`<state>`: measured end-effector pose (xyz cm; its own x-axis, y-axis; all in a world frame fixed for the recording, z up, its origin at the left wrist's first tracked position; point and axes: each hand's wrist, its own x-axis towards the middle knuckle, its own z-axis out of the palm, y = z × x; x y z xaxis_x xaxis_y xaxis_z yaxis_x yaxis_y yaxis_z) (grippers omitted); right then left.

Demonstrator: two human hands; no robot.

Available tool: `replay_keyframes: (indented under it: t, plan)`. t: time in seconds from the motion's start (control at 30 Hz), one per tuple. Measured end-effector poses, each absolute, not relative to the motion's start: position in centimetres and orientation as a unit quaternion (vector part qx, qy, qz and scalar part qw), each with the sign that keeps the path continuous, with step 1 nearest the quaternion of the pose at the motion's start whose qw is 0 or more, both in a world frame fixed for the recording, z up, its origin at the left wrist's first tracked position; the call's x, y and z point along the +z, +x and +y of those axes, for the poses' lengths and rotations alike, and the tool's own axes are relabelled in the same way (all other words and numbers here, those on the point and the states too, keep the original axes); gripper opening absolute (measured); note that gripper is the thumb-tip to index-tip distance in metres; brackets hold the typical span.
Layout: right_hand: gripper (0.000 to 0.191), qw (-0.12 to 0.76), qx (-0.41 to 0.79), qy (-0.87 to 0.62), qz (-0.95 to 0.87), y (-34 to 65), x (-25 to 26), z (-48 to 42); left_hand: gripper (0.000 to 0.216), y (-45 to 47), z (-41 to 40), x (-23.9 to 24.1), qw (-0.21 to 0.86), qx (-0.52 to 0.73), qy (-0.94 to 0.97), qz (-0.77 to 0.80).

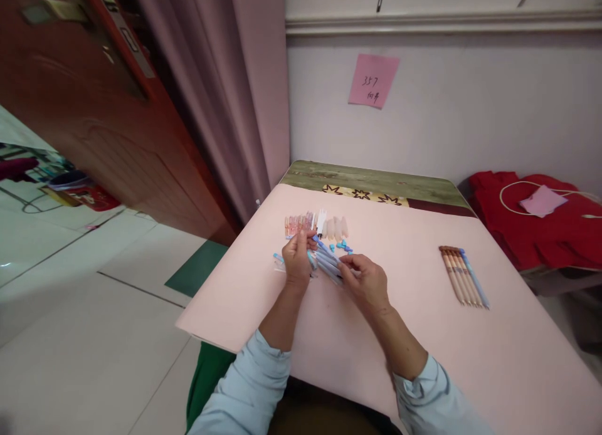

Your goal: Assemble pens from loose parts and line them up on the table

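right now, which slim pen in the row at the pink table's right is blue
The slim pale-blue pen at the right end; the other slim pens, beige with brown tops, lie to its left.

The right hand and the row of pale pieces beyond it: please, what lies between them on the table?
In the head view, a few small blue pieces lie between the right hand and the row of pale pieces.

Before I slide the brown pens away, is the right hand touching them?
Apart: the head view shows pink tabletop between right hand and brown pens.
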<state>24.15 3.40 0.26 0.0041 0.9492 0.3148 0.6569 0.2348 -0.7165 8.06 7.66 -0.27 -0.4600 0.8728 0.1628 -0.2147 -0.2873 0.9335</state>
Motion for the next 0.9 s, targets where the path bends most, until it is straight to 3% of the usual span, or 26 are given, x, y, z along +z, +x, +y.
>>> replay_keyframes:
  t: [0.33,0.9]
  plan:
    - [0.018,0.434,0.190,-0.565,-0.676,24.12,-0.18,3.46,0.021,8.03,7.26,-0.25,0.381,0.702,0.372,0.473]
    - [0.013,0.452,0.171,-0.553,-0.679,23.95,0.42,3.25,0.020,8.52,7.13,-0.01,0.408,0.712,0.344,0.457]
